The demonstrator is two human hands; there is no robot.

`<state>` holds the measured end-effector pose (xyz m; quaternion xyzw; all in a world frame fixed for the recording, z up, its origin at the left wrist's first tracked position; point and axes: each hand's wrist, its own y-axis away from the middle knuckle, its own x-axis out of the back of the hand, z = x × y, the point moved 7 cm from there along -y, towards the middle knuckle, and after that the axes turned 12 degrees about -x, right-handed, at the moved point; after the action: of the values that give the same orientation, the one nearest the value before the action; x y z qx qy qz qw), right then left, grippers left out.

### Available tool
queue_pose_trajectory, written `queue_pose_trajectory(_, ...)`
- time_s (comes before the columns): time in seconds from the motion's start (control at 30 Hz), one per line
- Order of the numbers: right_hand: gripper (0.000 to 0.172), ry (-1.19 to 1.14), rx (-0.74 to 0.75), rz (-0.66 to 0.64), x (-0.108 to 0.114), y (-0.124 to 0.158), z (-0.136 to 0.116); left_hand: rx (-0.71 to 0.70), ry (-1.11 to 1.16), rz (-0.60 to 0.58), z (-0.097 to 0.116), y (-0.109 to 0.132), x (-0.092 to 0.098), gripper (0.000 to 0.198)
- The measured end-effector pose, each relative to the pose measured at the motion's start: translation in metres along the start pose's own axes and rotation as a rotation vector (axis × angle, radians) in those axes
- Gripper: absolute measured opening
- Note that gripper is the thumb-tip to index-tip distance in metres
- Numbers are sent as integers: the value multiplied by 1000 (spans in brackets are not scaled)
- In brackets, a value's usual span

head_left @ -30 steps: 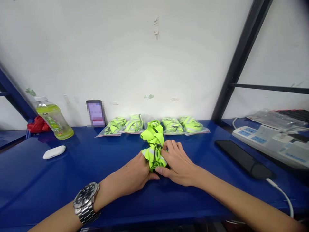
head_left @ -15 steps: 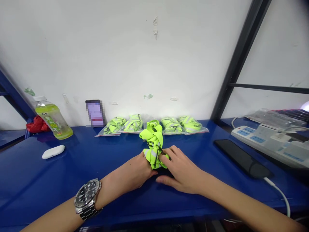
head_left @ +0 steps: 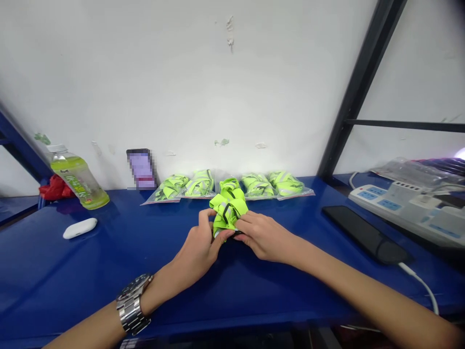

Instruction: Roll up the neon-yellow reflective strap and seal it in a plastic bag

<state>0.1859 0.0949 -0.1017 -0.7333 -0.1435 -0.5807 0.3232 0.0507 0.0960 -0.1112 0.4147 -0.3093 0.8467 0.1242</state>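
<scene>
Between my hands is a bundle of neon-yellow reflective straps [head_left: 228, 206], with grey stripes and black buckle pieces showing in its folds. My left hand [head_left: 201, 245] grips its near left side, the thumb pressed along the front edge. My right hand [head_left: 259, 235] pinches the near right side, fingers curled into the straps. A small dark piece shows between the two thumbs; its kind is unclear. Behind the bundle, against the wall, lie clear zip bags of similar yellow straps, such as a left bag [head_left: 170, 188] and a right bag [head_left: 286, 185].
On the left of the blue table [head_left: 109, 271] stand a drink bottle [head_left: 82, 182] and a white earphone case [head_left: 80, 228]. A phone [head_left: 142, 168] leans on the wall. A black phone [head_left: 365, 235] on a white cable and a power strip [head_left: 407, 203] lie at right.
My hands have shifted slightly away from me and pressed the strap bundle into a more compact lump. My left hand has turned so its thumb now shows in front.
</scene>
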Motion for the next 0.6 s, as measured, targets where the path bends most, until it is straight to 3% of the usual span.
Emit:
queue_pose_trajectory(0.1, 13, -112, -9, -19, 3, 2, 3, -105, -32, -42, 8, 1, -3, 51)
queue_pose_trajectory(0.2, 19, -228, -45, -60, 6, 2, 6, -231, -80, -85, 14, -2, -6, 26)
queue_pose_trajectory(0.37, 41, -365, -145, -146, 1, -2, 9, -164, -29, -152, 11, -12, -7, 37)
queue_pose_trajectory(0.43, 42, -350, -170, -94, -1, -2, 9, -118, 0, -165, 11, -16, -6, 40)
queue_pose_trajectory(0.6, 24, -164, -185, 162, -1, 5, 7, -53, 58, -231, 8, -22, -6, 46)
